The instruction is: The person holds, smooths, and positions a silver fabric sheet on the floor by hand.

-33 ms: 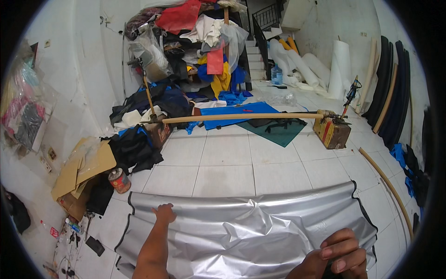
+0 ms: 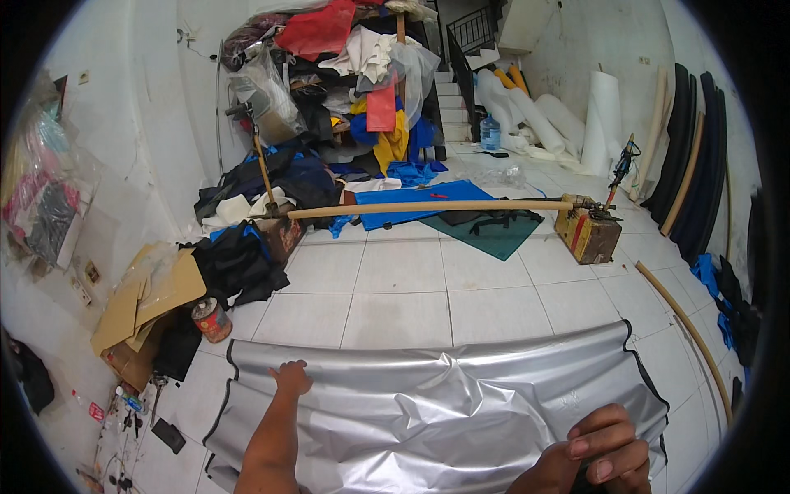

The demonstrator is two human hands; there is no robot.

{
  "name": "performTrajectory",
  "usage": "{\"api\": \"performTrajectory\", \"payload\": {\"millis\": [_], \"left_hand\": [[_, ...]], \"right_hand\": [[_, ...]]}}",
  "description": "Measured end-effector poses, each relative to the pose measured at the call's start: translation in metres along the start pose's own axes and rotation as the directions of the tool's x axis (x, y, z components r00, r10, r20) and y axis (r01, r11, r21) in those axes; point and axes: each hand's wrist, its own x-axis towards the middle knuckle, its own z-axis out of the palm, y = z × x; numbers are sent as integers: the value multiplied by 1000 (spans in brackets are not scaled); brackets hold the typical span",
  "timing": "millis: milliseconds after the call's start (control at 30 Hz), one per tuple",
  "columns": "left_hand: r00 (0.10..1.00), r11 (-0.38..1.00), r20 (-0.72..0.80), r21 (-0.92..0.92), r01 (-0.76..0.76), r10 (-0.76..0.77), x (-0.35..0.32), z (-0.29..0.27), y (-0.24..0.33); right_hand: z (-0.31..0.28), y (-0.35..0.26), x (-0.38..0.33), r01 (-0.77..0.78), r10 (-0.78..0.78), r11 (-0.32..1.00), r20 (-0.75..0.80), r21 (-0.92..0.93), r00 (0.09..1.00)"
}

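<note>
Both hands on and over a silver sheet spread across the floor!
Here's the left hand (image 2: 292,379), thumb out, just short of the silver sheet's (image 2: 370,420) far edge; whether it pinches, I can't tell. The right hand (image 2: 607,451) curls its fingers over the sheet's right side, any grip unclear. Beyond the left hand, leftward, stands a red can (image 2: 211,320) on the floor (image 2: 395,317)!

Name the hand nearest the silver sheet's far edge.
The left hand, stretched out toward that edge of the silver sheet; the right hand, fingers curled, is much nearer the camera.
</note>
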Motion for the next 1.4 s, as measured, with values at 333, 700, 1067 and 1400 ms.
{"api": "performTrajectory", "payload": {"millis": [333, 700, 1067, 1400], "left_hand": [[999, 1000, 33, 2, 24, -24, -4, -6, 2], [998, 1000, 62, -7, 16, -15, -4, -9, 5], [999, 1000, 36, -1, 5, -5, 3, -2, -1], [999, 1000, 49, -8, 0, 0, -2, -7, 3]], "right_hand": [[0, 6, 0, 54, -54, 998, -12, 7, 998], [-7, 21, -3, 216, -214, 973, 40, -76, 976], [-27, 32, -7, 234, -211, 957, 145, -173, 967], [-10, 6, -1, 34, -36, 999, 76, 27, 996]]}}
